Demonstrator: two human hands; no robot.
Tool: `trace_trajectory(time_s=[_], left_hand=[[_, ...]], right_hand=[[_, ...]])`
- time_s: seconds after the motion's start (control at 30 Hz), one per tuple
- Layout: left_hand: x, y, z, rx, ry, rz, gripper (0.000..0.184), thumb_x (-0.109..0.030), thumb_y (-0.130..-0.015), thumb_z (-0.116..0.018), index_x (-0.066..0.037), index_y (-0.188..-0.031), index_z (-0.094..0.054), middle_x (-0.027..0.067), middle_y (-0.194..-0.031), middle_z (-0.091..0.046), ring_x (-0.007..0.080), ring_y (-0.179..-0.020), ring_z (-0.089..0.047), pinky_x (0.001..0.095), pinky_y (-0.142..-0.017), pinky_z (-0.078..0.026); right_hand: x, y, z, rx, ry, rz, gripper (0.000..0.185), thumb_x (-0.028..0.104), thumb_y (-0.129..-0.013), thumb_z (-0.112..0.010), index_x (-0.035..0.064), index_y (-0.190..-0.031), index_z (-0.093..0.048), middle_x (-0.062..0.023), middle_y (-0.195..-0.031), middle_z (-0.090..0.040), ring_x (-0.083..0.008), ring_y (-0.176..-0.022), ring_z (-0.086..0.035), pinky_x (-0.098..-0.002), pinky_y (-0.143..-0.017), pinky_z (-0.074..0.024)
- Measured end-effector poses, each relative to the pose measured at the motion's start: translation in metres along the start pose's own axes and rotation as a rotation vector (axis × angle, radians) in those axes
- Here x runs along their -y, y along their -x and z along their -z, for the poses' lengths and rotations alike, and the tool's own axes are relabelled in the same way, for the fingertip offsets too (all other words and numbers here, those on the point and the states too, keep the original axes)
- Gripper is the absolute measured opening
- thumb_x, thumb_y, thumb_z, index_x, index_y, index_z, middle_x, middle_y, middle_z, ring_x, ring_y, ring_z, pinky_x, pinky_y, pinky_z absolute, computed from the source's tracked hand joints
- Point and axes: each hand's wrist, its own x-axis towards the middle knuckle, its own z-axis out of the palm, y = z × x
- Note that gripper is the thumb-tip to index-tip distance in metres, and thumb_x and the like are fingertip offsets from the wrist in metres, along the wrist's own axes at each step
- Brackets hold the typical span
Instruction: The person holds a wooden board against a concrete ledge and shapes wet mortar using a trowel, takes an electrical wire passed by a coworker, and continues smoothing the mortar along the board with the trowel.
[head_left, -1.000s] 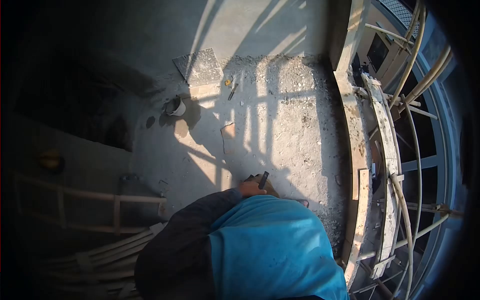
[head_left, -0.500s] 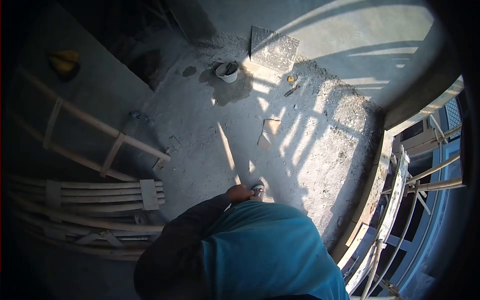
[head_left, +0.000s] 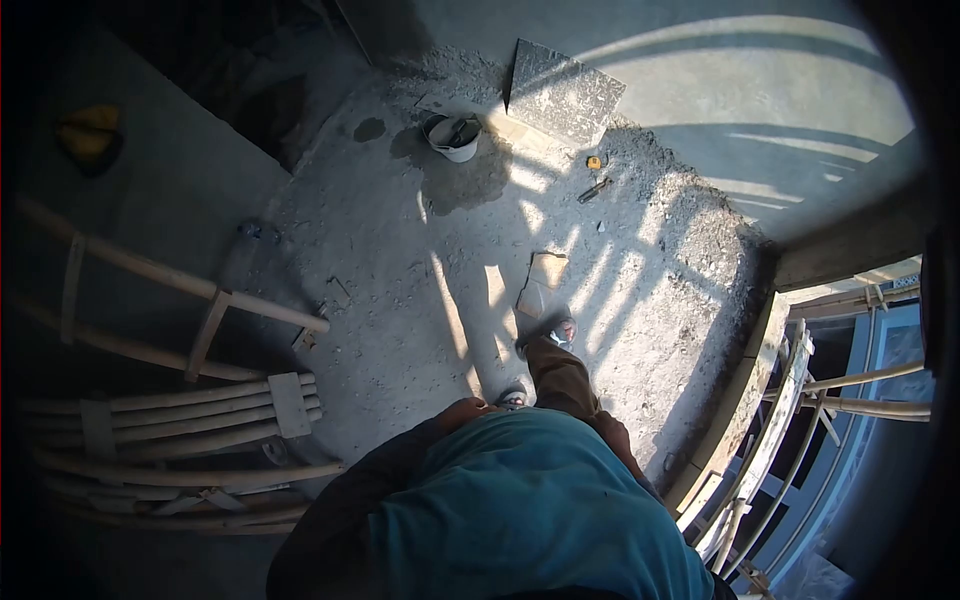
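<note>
Beside the blue shirt (head_left: 530,490), my left hand (head_left: 468,411) hangs low at the front of my body, its fingers partly hidden behind the shirt. On the other side my right hand (head_left: 612,432) shows next to the brown trouser leg (head_left: 562,378), also with its fingers hard to make out. Whether either hand holds anything cannot be seen. A sandalled foot (head_left: 563,332) is forward on the dusty floor (head_left: 390,280), near a broken tan piece (head_left: 542,282).
A white bucket (head_left: 455,142) stands on a wet patch. A speckled board (head_left: 565,95) leans at the wall, near a yellow item (head_left: 594,162) and a dark tool (head_left: 594,190). Wooden ladders and poles (head_left: 200,410) lie left; bamboo scaffolding (head_left: 870,407) is at right.
The view has turned, and the bucket and board now appear farther right than at first. A leg and foot have come forward. The dark object seen earlier at a hand no longer shows.
</note>
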Motion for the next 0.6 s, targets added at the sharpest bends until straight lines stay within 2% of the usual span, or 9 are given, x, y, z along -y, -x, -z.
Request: trace_trajectory(time_s=[0.03, 0.13, 0.2, 0.3, 0.33, 0.37, 0.43, 0.47, 0.6], left_hand=[[0.006, -0.015, 0.008, -0.011, -0.003, 0.004, 0.073, -0.06, -0.084, -0.055, 0.006, -0.118, -0.058, 0.026, -0.117, -0.06, 0.0342, -0.111, -0.058, 0.0382, -0.094, -0.045], [-0.018, -0.037, 0.05, -0.124, -0.247, 0.144, 0.072, -0.06, -0.081, -0.058, 0.002, -0.119, -0.059, 0.0244, -0.116, -0.061, 0.0345, -0.108, -0.06, 0.0397, -0.092, -0.046], [-0.059, -0.023, 0.082, -0.159, -0.207, 0.148, 0.073, -0.06, -0.079, -0.06, 0.001, -0.119, -0.059, 0.0237, -0.114, -0.062, 0.0347, -0.108, -0.059, 0.0402, -0.093, -0.046], [-0.099, -0.063, 0.139, -0.41, -0.208, 0.04, 0.074, -0.059, -0.076, -0.063, -0.002, -0.122, -0.057, 0.0221, -0.113, -0.062, 0.0344, -0.11, -0.058, 0.0415, -0.094, -0.045], [-0.115, -0.073, 0.157, -0.453, -0.217, 0.058, 0.073, -0.059, -0.077, -0.063, -0.003, -0.123, -0.056, 0.0213, -0.114, -0.062, 0.034, -0.11, -0.058, 0.0415, -0.093, -0.046], [-0.132, -0.085, 0.179, -0.495, -0.228, 0.077, 0.073, -0.059, -0.077, -0.063, -0.003, -0.124, -0.055, 0.0206, -0.114, -0.061, 0.0335, -0.11, -0.058, 0.0415, -0.093, -0.046], [-0.175, -0.099, 0.218, -0.583, -0.24, 0.058, 0.07, -0.057, -0.078, -0.064, -0.004, -0.123, -0.057, 0.02, -0.115, -0.061, 0.0333, -0.11, -0.058, 0.041, -0.092, -0.046], [-0.192, -0.11, 0.239, -0.671, -0.271, 0.028, 0.067, -0.055, -0.078, -0.064, -0.004, -0.121, -0.058, 0.0193, -0.116, -0.06, 0.033, -0.109, -0.058, 0.0404, -0.091, -0.047], [-0.203, -0.209, 0.325, -0.652, -0.217, -0.07, 0.062, -0.052, -0.078, -0.066, -0.004, -0.116, -0.061, 0.0185, -0.112, -0.062, 0.0318, -0.108, -0.059, 0.0399, -0.09, -0.047]], right_hand=[[-0.005, -0.024, 0.003, 0.007, 0.003, 0.056, 0.023, 0.028, -0.085, -0.053, 0.0236, -0.106, -0.059, -0.0136, -0.091, -0.057, -0.035, -0.085, -0.062, -0.046, -0.069, -0.0501], [-0.01, -0.099, 0.048, 0.014, -0.002, 0.16, 0.022, 0.027, -0.086, -0.053, 0.0223, -0.104, -0.063, -0.0149, -0.091, -0.059, -0.0361, -0.082, -0.063, -0.0459, -0.067, -0.0507], [-0.006, -0.123, 0.058, 0.05, -0.039, 0.173, 0.021, 0.027, -0.086, -0.053, 0.0223, -0.103, -0.063, -0.0148, -0.088, -0.059, -0.0363, -0.08, -0.063, -0.0458, -0.066, -0.0508], [-0.043, -0.179, 0.057, 0.098, -0.054, 0.118, 0.022, 0.028, -0.085, -0.055, 0.0149, -0.1, -0.065, -0.0167, -0.086, -0.062, -0.0366, -0.076, -0.063, -0.0452, -0.064, -0.0512], [-0.013, -0.183, 0.109, 0.217, 0.026, 0.161, 0.032, 0.033, -0.088, -0.051, 0.0059, -0.094, -0.066, -0.0222, -0.09, -0.065, -0.0392, -0.089, -0.064, -0.0456, -0.075, -0.0523], [-0.019, -0.193, 0.111, 0.236, 0.033, 0.166, 0.032, 0.033, -0.088, -0.051, 0.0059, -0.094, -0.066, -0.0222, -0.09, -0.065, -0.0392, -0.089, -0.064, -0.0456, -0.075, -0.0523], [-0.023, -0.219, 0.115, 0.284, -0.102, 0.05, 0.037, 0.036, -0.088, -0.048, 0.0044, -0.096, -0.066, -0.0234, -0.093, -0.065, -0.0407, -0.091, -0.063, -0.0464, -0.077, -0.0514], [-0.018, -0.228, 0.122, 0.336, -0.258, -0.175, 0.041, 0.039, -0.087, -0.047, 0.0029, -0.096, -0.065, -0.0237, -0.097, -0.065, -0.0405, -0.093, -0.063, -0.0469, -0.078, -0.0504], [-0.021, -0.276, 0.102, 0.285, -0.367, -0.283, 0.043, 0.04, -0.086, -0.05, 0.0006, -0.095, -0.064, -0.0245, -0.093, -0.065, -0.0403, -0.091, -0.063, -0.0482, -0.078, -0.0491]])
